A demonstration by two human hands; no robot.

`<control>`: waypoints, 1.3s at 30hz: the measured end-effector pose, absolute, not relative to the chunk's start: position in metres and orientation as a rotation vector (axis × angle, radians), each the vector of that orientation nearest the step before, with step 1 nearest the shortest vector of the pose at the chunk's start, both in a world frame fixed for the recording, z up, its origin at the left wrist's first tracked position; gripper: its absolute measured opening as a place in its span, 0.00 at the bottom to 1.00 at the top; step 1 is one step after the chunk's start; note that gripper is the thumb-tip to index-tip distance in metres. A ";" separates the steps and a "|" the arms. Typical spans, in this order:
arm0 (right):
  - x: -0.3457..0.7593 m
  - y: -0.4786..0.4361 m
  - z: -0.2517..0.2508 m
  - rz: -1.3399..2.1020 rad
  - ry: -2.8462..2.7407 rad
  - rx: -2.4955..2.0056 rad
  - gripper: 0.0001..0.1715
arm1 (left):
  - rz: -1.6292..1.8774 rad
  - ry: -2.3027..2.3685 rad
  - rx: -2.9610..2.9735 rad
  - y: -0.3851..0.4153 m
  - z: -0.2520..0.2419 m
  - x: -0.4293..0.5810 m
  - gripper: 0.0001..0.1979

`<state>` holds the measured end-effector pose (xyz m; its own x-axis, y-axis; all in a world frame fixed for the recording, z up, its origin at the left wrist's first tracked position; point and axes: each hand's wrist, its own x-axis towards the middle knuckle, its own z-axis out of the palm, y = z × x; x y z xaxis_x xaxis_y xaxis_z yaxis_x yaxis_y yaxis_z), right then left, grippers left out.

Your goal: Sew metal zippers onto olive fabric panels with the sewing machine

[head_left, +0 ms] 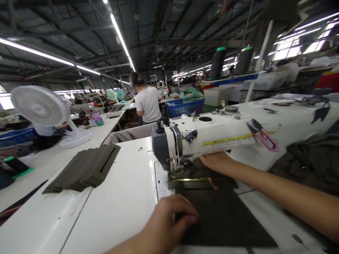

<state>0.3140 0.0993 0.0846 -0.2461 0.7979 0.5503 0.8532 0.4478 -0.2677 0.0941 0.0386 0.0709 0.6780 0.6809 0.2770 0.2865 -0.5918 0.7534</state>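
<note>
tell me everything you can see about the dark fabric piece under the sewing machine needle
The dark fabric piece is a flat, olive-black panel of matte, woven-looking cloth, spread on the white table. Its far end sits under the presser foot of the sewing machine, where a gold zipper lies across it. The left hand presses its near left edge with bent fingers. The right hand rests on its far part, beneath the machine arm.

Both forearms show bare as far up as the view reaches, so any sleeve probably ends higher, and the left hand (169, 220) and right hand (215, 161) are bare too, with slim fingers.
</note>
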 end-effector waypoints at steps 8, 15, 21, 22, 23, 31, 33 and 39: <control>0.254 0.052 0.041 -0.089 -2.288 -1.266 0.15 | 0.828 1.150 2.789 0.080 0.044 0.074 0.06; 0.257 0.071 0.028 0.000 -2.314 -1.174 0.15 | 0.944 1.122 2.870 0.080 0.036 0.079 0.10; 0.255 0.069 0.035 -0.001 -2.374 -1.190 0.13 | 0.940 1.039 2.911 0.086 0.037 0.078 0.12; 0.255 0.069 0.035 -0.003 -2.379 -1.201 0.13 | 0.935 1.026 2.911 0.087 0.037 0.078 0.12; 0.255 0.069 0.036 -0.003 -2.385 -1.210 0.13 | 0.929 1.021 2.911 0.087 0.037 0.078 0.12; 0.260 0.074 0.031 0.000 -2.390 -1.203 0.13 | 0.948 1.060 2.914 0.088 0.038 0.082 0.10; 0.260 0.076 0.030 0.017 -2.383 -1.211 0.13 | 0.967 1.080 2.904 0.090 0.037 0.083 0.09; 0.259 0.078 0.034 0.041 -2.388 -1.216 0.13 | 0.973 1.090 2.846 0.091 0.037 0.084 0.09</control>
<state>0.2591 0.0784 0.0344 -0.5056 0.7730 0.3833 0.7593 0.6096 -0.2278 0.0843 0.0912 0.0368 0.5830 0.5883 0.5604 0.6235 -0.7662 0.1557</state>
